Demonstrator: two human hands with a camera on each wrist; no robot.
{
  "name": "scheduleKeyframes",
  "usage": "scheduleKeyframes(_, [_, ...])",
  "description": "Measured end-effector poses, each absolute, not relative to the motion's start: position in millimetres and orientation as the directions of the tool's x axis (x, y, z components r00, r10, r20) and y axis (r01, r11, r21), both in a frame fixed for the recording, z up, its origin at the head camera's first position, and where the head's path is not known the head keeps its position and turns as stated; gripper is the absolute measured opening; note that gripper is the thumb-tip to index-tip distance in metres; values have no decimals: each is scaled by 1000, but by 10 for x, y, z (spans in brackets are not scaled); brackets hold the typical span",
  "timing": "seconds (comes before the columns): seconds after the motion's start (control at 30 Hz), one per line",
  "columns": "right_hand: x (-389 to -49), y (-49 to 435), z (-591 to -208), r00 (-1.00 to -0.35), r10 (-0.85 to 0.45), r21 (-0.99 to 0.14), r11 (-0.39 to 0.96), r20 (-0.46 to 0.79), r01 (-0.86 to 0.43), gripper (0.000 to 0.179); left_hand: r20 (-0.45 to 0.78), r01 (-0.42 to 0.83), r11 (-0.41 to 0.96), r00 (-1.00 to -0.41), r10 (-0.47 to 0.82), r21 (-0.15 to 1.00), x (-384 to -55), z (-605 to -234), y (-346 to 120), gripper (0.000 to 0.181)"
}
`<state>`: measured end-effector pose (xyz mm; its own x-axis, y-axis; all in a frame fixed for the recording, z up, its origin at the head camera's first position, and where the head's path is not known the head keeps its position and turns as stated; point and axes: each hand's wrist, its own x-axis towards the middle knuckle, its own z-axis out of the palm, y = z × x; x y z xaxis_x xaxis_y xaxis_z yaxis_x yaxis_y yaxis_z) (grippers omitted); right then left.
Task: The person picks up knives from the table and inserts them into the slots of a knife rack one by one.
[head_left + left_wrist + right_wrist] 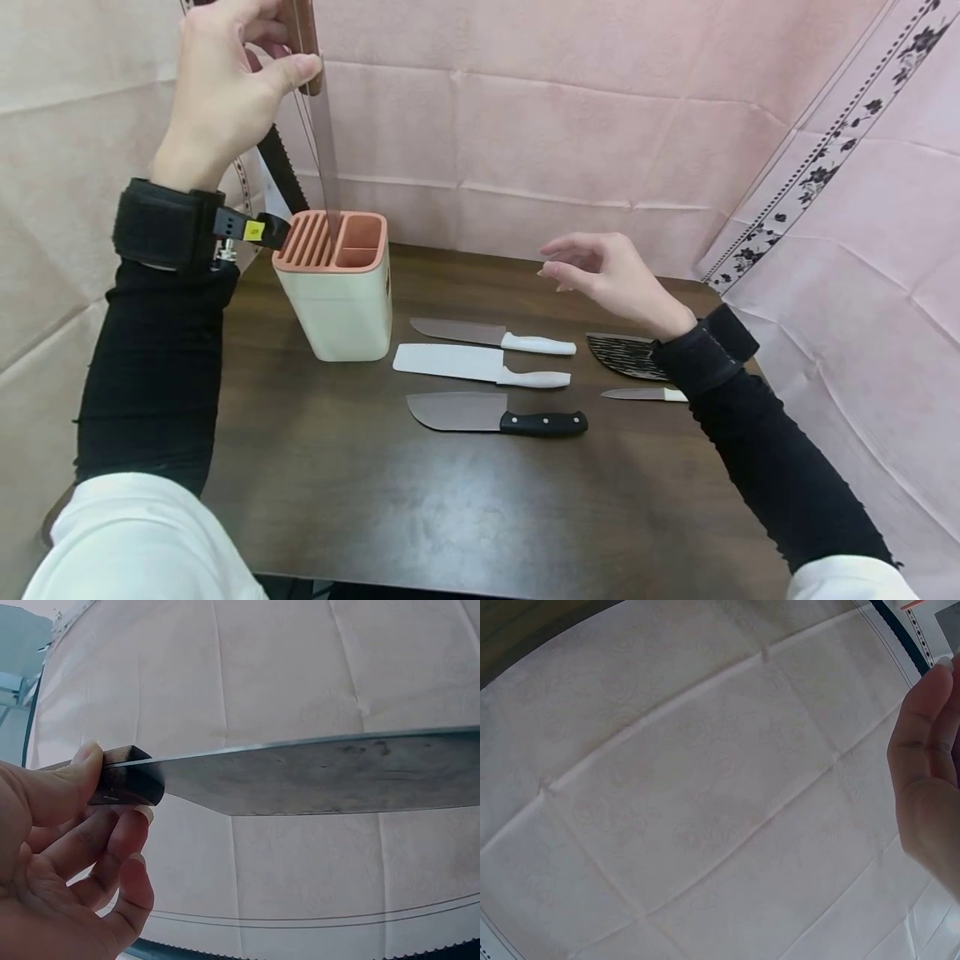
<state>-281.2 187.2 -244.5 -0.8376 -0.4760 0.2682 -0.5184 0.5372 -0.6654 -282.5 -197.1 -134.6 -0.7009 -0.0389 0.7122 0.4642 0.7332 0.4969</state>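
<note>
Here | left hand point(225, 92) pinches smudged metal knife point(315, 778) | smooth slotted block point(337, 308) beneath

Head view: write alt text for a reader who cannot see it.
A person's left grip holds a brown-handled knife blade-down at a cream knife block; whether the tip has entered is unclear. The empty right grip hovers above a brown table where three large knives lie left of a small knife and dark patterned blade.
</note>
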Motion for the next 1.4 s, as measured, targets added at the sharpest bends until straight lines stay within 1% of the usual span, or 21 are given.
scheduleKeyframes(0.2, [-2808,1884,-2445,-831,-481,-674,518,279,-526,26,665,425,725,-744,-62,542,-2830,-1419,-2026,42])
scheduleKeyframes(0.4, [-2803,1889,-2465,-832,-477,-676,517,281,-525,25,636,402,722,-768,-69,563,-2855,-1507,-2076,42])
scheduleKeyframes(0.57, [-2794,1898,-2485,-837,-470,-676,523,280,-520,23,572,355,741,-819,-49,571,-2891,-1592,-2109,47])
scheduleKeyframes(0.67, [-2788,1899,-2490,-838,-470,-669,532,278,-519,23,532,330,763,-847,-21,555,-2912,-1651,-2129,50])
scheduleKeyframes(0.83, [-2793,1905,-2500,-842,-466,-668,539,271,-513,23,487,321,783,-873,27,533,-2965,-1780,-2176,51])
scheduleKeyframes(0.93, [-2796,1907,-2516,-845,-465,-671,540,265,-508,24,440,299,785,-897,37,543,-2991,-1866,-2214,52])
scheduleKeyframes(1.07, [-2793,1912,-2522,-844,-468,-669,543,261,-508,25,371,270,779,-927,51,566,-2996,-1967,-2265,57])
scheduleKeyframes(1.17, [-2791,1915,-2525,-844,-468,-667,544,263,-509,25,352,275,775,-933,72,570,-3006,-2035,-2295,60])
scheduleKeyframes(1.4, [-2778,1901,-2535,-840,-476,-663,544,261,-514,25,330,289,774,-938,110,563,-3053,-2161,-2321,56])
